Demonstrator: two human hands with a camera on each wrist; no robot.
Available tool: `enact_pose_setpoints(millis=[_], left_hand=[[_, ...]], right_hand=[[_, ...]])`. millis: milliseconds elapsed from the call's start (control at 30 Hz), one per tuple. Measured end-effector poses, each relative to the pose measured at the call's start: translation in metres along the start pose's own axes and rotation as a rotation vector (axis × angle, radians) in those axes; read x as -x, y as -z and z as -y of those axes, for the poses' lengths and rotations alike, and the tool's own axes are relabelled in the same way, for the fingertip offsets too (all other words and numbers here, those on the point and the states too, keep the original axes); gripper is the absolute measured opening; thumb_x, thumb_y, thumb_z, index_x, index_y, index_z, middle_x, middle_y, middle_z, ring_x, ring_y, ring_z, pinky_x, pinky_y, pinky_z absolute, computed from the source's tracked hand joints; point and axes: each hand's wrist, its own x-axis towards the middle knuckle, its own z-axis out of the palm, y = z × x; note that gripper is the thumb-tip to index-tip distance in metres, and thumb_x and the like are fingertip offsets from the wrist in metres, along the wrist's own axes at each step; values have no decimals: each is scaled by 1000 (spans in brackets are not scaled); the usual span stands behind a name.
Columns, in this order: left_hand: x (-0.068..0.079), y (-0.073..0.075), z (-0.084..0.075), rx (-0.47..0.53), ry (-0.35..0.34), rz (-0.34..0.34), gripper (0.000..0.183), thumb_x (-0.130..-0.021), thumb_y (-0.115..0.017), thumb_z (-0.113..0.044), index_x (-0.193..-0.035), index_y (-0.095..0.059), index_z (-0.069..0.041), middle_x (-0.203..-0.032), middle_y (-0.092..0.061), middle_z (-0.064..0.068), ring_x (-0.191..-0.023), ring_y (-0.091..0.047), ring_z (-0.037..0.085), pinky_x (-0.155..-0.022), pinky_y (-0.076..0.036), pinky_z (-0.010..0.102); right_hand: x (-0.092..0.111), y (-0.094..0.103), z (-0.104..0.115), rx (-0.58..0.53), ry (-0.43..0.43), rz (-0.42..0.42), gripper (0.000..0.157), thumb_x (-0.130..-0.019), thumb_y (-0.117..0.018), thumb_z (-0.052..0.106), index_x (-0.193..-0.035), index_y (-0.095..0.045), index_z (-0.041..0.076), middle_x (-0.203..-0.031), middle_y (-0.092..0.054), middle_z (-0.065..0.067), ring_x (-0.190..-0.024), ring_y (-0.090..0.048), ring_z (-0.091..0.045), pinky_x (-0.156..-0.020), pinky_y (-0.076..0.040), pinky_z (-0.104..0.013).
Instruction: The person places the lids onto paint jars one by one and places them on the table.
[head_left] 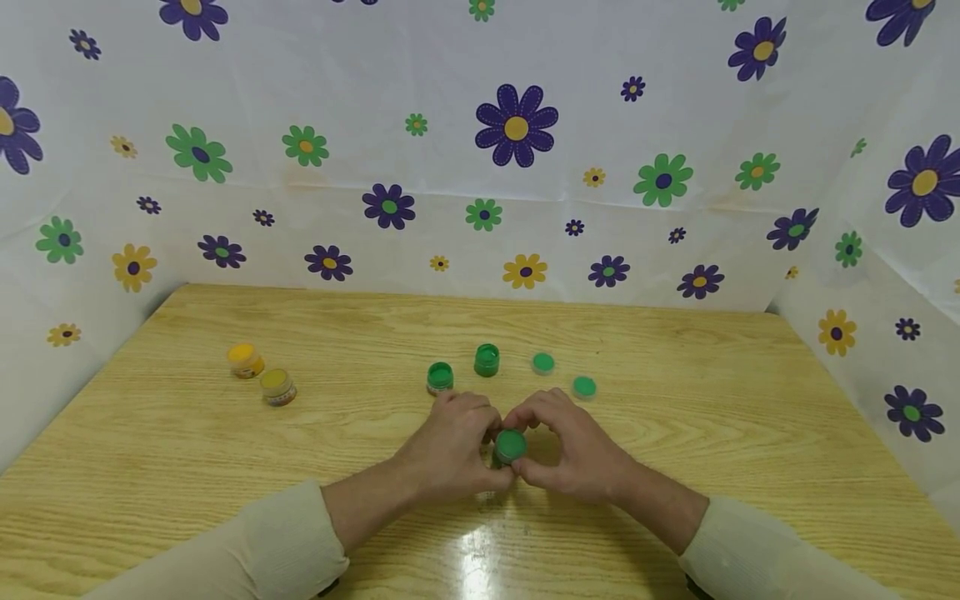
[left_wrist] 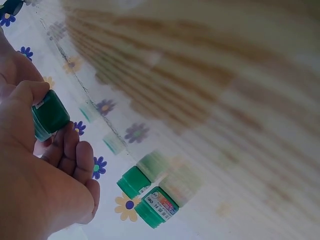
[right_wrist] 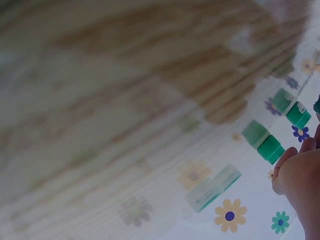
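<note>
Both hands meet around a small green paint jar (head_left: 511,447) with its lid on, near the middle of the table. My left hand (head_left: 450,446) grips it from the left between thumb and fingers, and the left wrist view shows the jar's green body (left_wrist: 52,112) in that grip. From the other side, the thumb and fingers of my right hand (head_left: 577,454) pinch the jar at its lid. Just beyond the hands stand two uncapped green paint jars, one nearer (head_left: 439,377) and one farther (head_left: 487,360). In the right wrist view, the jar in hand is mostly cut off.
Two loose green lids, one farther back (head_left: 543,362) and one nearer (head_left: 584,387), lie to the right of the uncapped jars. At the left stand an orange-yellow jar (head_left: 245,362) and an ochre jar (head_left: 278,387). A flowered cloth (head_left: 450,167) hangs behind the wooden table (head_left: 187,500).
</note>
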Motion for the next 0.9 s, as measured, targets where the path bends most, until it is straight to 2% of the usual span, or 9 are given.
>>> enact_pose_setpoints(millis=[267, 567, 900], left_hand=[[1, -1, 0, -61, -34, -54, 28, -68, -81, -36, -78, -62, -17, -76, -55, -8, -79, -47, 11, -91, -41, 41], [1, -1, 0, -62, -26, -45, 29, -67, -82, -37, -78, -63, -17, -76, -56, -9, -80, -48, 10, -93, -41, 41], [0, -1, 1, -42, -20, -12, 29, -66, -83, -35, -79, -65, -16, -74, -55, -9, -77, -44, 10, -94, -41, 41]], right_hand=[[0, -1, -2, -6, -4, -3, 33, -81, -77, 14, -111, -64, 18, -108, -64, 11, -100, -51, -13, -90, -47, -38], [0, -1, -1, -9, 11, 0, 31, -82, -77, 13, -110, -64, 17, -108, -64, 9, -101, -51, -12, -91, -48, -37], [0, 2, 1, 19, -61, 4, 33, -80, -81, 26, -107, -63, 21, -105, -62, 14, -102, -53, -14, -90, -47, -38]])
